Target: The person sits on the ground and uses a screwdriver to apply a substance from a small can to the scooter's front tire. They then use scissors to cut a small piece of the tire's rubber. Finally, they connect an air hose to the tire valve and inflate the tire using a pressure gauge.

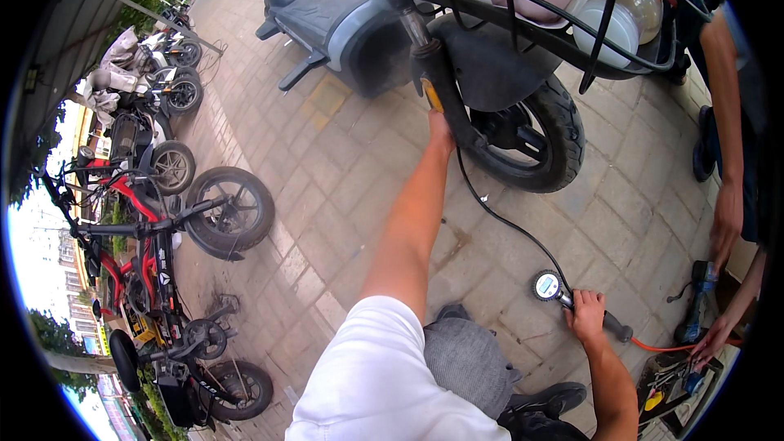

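My left arm stretches forward to the front wheel (572,143) of a grey and black scooter (359,41). At the front fork (445,90) my left hand (441,132) reaches in beside the wheel; its fingers are hidden there. My right hand (586,316), low and to the right, is closed round a tire inflator gun with a round digital gauge (546,286). From the gun a black hose (523,229) runs up to the wheel beside my left hand. An orange air hose (657,349) leads off the gun's handle to the right.
A wire basket (592,86) with bags and a white bowl overhangs the wheel. At the right edge a co-worker's hands (723,224) hang near a blue and black power tool (698,302) and a tool tray (686,388). A red electric bike (147,229) and others stand left.
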Tool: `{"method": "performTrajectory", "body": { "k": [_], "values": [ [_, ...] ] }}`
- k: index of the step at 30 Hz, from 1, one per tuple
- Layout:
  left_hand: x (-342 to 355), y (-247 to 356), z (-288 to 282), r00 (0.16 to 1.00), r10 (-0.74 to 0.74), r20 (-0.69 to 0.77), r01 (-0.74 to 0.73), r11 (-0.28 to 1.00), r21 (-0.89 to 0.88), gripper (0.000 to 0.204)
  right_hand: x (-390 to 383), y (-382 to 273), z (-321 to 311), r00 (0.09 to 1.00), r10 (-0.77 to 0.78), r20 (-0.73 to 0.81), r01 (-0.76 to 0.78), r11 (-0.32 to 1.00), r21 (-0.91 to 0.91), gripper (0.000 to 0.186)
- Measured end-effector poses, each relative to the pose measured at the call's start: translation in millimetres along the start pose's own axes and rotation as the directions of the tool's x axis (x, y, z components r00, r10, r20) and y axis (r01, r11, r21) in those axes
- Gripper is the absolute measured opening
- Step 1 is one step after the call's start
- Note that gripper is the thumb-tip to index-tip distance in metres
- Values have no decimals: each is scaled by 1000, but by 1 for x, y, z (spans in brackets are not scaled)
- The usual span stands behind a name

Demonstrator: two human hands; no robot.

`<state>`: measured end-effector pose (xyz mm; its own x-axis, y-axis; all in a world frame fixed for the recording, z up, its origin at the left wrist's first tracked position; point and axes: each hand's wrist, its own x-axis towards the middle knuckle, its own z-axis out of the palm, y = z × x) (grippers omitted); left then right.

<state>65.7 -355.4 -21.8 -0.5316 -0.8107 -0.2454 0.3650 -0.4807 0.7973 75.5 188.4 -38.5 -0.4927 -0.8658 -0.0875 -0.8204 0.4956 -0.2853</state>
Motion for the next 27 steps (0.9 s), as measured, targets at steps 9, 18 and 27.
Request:
{"method": "performTrajectory", "body": {
  "k": [9,18,27],
  "values": [
    [4,1,-6,1000,-14,17,14,1000,10,15,2,-2,0,1000,-15,-7,15,1000,5,49],
    [2,-3,4,999,-31,-11,31,1000,1,15,1,5,2,1000,-4,-3,4,1000,-3,50],
    [5,-9,6,999,-40,3,40,999,-15,14,1,9,4,1000,0,-5,-1,1000,-7,49]
  ]
}}
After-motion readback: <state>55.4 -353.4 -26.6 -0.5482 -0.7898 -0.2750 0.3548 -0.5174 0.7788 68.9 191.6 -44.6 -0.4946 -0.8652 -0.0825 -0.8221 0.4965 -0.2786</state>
